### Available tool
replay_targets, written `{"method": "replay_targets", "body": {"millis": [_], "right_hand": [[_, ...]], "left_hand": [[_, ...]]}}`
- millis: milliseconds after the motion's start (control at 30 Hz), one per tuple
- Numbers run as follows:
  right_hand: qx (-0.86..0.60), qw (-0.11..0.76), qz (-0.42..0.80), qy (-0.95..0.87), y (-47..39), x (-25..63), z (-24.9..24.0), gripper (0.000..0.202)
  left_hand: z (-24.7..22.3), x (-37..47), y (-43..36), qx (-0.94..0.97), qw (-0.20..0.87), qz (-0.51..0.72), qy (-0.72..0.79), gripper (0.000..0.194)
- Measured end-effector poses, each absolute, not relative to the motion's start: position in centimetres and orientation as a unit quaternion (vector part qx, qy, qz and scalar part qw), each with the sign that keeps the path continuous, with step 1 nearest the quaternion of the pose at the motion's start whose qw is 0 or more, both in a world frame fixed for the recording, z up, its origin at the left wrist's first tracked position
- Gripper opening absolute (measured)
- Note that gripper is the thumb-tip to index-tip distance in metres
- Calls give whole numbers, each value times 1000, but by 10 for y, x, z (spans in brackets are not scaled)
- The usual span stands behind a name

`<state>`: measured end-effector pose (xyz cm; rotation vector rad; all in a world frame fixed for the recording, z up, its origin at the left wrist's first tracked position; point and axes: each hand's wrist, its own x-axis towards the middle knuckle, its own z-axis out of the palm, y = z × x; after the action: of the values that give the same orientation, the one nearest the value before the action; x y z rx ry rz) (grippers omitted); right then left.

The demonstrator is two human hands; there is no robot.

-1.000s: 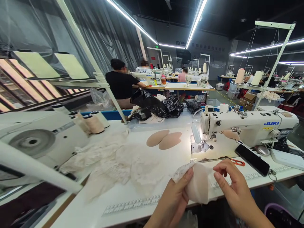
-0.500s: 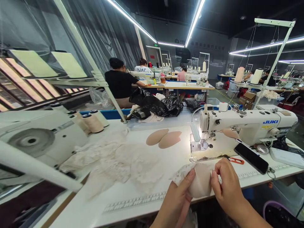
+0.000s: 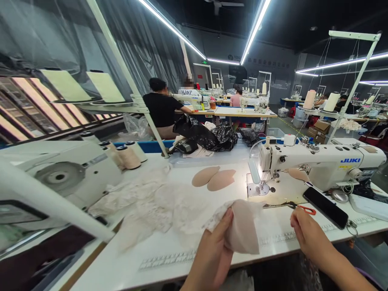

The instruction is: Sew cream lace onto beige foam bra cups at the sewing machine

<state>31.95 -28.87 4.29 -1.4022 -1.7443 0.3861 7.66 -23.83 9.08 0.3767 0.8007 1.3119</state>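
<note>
My left hand (image 3: 216, 246) is closed on a beige bra cup (image 3: 244, 226), thumb on top. Sheer fabric covers the cup, and white lace (image 3: 215, 214) bunches at its left side. My right hand (image 3: 311, 234) is apart from the cup, its fingers curled; whether anything is between them is hidden. Just beyond its knuckles lie thread scissors (image 3: 307, 210) with an orange handle. Two loose beige cup pieces (image 3: 221, 180) rest flat on the white table (image 3: 169, 252), and pale lace fabric (image 3: 151, 206) is heaped to their left.
A lit sewing machine (image 3: 321, 161) stands at the right, with a black phone (image 3: 325, 207) before it. Another machine (image 3: 57, 173) and thread cones (image 3: 129, 157) are at the left. Black plastic bags (image 3: 209, 135) lie behind the table. A co-worker (image 3: 162, 109) sits beyond.
My right hand has let go of the cup's right edge and moved right, beside the scissors. My left hand still holds the cup, now slightly further left. The view has shifted a little.
</note>
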Motion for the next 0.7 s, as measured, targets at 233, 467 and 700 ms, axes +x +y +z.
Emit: {"method": "replay_targets", "body": {"millis": [233,467,700], "right_hand": [[-416,473,521,-576,-294,268,73,52],[-400,634,558,-356,-285,243,69,40],[-334,635,597,-358,-290,239,61,35]], "left_hand": [[90,90,-238,241,746,513,352,50],[50,59,-227,408,612,527,426,57],[37,58,-234,836,166,454,258,78]]}}
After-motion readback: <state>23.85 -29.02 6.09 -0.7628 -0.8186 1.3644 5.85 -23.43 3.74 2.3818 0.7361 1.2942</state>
